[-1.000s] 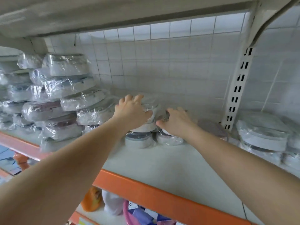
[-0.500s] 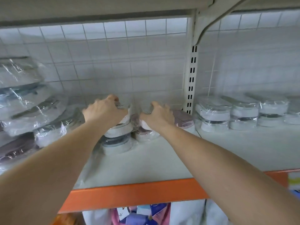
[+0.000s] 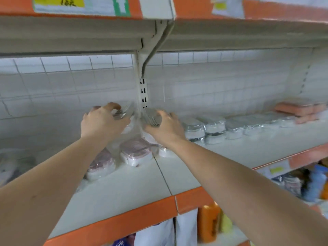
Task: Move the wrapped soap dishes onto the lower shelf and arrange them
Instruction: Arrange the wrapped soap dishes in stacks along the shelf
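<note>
My left hand (image 3: pixel 102 122) grips a plastic-wrapped soap dish (image 3: pixel 124 112), held above the white shelf (image 3: pixel 127 189). My right hand (image 3: pixel 164 126) grips a second wrapped soap dish (image 3: pixel 151 117) right beside it, in front of the shelf upright. Both dishes are blurred and partly covered by my fingers. Below my hands, two wrapped dishes with pinkish lids (image 3: pixel 135 150) (image 3: pixel 102 165) lie on the shelf. A row of wrapped grey-and-white dishes (image 3: pixel 213 129), stacked two high, runs along the shelf to the right.
A slotted white upright (image 3: pixel 142 93) and its bracket stand behind my hands. Orange packs (image 3: pixel 300 110) sit far right on the shelf. An upper shelf with an orange edge (image 3: pixel 88 8) hangs close overhead. Bottles and bags (image 3: pixel 207 222) fill the level below.
The view has swung right and up. Both hands have lifted off the shelf, each carrying a wrapped dish, and moved toward the upright. The big pile at left is out of sight.
</note>
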The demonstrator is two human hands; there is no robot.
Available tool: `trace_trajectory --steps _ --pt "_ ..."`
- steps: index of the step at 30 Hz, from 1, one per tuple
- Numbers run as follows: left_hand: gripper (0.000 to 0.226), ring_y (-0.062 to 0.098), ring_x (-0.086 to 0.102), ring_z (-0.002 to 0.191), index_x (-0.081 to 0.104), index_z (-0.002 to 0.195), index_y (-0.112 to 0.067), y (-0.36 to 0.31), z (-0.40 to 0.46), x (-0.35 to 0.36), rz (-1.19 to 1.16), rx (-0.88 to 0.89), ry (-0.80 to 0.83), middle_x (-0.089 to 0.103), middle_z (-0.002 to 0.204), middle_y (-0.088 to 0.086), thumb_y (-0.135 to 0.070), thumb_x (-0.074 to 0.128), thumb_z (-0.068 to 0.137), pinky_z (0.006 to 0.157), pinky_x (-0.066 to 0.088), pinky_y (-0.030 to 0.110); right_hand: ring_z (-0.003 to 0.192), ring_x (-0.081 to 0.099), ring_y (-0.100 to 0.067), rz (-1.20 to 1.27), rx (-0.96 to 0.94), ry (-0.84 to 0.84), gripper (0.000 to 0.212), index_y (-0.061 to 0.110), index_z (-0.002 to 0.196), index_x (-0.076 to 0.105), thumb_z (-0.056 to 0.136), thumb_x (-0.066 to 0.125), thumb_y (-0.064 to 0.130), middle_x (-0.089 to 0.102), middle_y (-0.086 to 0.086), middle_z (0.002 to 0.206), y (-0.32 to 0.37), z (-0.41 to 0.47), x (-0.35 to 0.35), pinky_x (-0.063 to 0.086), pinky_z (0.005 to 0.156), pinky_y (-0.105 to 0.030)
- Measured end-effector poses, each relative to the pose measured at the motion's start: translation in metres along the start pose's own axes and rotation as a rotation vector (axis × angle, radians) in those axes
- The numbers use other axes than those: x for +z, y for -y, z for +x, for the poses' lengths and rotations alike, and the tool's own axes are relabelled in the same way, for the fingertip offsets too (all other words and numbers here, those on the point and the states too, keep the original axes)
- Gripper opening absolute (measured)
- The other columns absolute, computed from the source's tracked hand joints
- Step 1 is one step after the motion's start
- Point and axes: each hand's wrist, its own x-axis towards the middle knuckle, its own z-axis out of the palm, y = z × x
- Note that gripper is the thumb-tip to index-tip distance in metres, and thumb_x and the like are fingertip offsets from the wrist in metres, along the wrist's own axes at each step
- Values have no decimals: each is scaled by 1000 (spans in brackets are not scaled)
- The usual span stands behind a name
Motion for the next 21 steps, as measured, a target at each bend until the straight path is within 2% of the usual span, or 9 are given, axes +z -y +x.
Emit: trace_trajectory --steps 5,10,12,15,21 --pt "44 34 52 108 55 120 -33 -100 -15 35 -104 103 19 56 117 10 -54 57 81 93 41 35 119 46 -31 -70 32 -52 74 26 139 39 76 62 58 41 -11 131 -67 4 -84 39 102 -38" --pt "41 31 57 101 58 117 -33 -202 -28 88 -200 150 46 57 116 8 -47 62 79 95 44 36 121 45 -33 -125 93 -73 70 24 139 38 80 59 54 37 -12 135 -149 8 -172 37 104 -36" --pt "40 30 54 105 58 117 -34 -235 -35 112 -227 166 53 56 115 7 -45 62 79 94 42 33 122 44 -32 -137 113 -84 70 23 139 38 79 60 51 37 -12 135 -181 13 -199 37 104 -35" --pt "41 30 51 106 57 118 -33 -271 -42 143 -244 157 94 52 115 6 -46 61 80 91 40 33 122 44 -32 -141 147 -67 70 21 138 38 78 64 45 39 -13 134 -222 21 -225 39 102 -38" --pt "40 29 50 106 57 116 -35 -311 -30 186 -232 169 124 52 112 4 -49 60 79 92 43 33 125 44 -26 -92 195 -128 69 20 139 39 78 66 36 44 -12 135 -275 51 -254 39 101 -33"
